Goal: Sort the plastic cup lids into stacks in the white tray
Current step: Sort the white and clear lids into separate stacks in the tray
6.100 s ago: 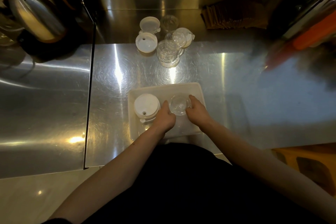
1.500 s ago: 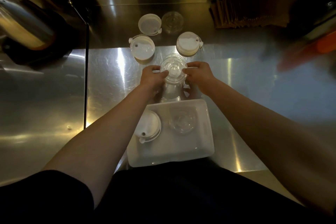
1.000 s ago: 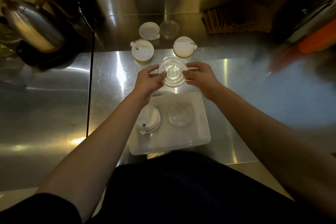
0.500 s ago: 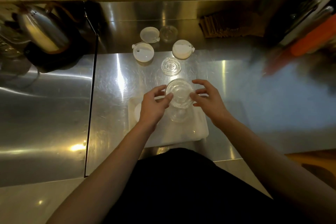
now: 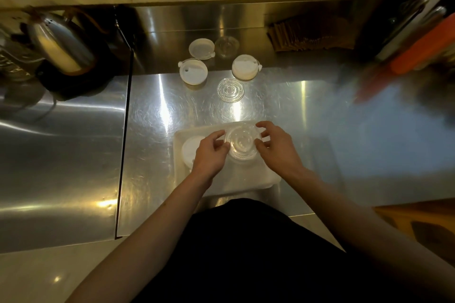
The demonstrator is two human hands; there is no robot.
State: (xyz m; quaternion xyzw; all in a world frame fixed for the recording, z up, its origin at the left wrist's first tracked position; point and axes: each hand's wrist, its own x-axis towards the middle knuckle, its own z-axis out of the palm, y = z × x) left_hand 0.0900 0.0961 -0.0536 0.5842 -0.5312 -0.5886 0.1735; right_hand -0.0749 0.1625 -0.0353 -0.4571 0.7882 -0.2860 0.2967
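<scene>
Steel spreads under everything we see on this bench (image 5: pixel 152 145), scratched and glaring with lamp light. Nearest us sits the white tray (image 5: pixel 246 182), and both hands are over it. Our left hand (image 5: pixel 209 155) and right hand (image 5: pixel 279 151) pinch a clear lid (image 5: pixel 242 142) between them by its rim, fingers (image 5: pixel 264 126) curled lightly around its edges — it sits on or just above another clear lid in the tray's right half; we cannot tell whether the two touch. Beside it, in the tray's left half, a white lid stack (image 5: pixel 190 149) shows partly behind the left hand.

Farther out, on the bare bench, lies one flat clear lid (image 5: pixel 230 90). Beyond it stand two white sip lids — one to the left (image 5: pixel 193 71), one to the right (image 5: pixel 245 67). Behind these, near the back wall, we see another white lid (image 5: pixel 202 48) with a clear lid (image 5: pixel 226 46) just beside it. A metal kettle (image 5: pixel 61 44) sits far left.
</scene>
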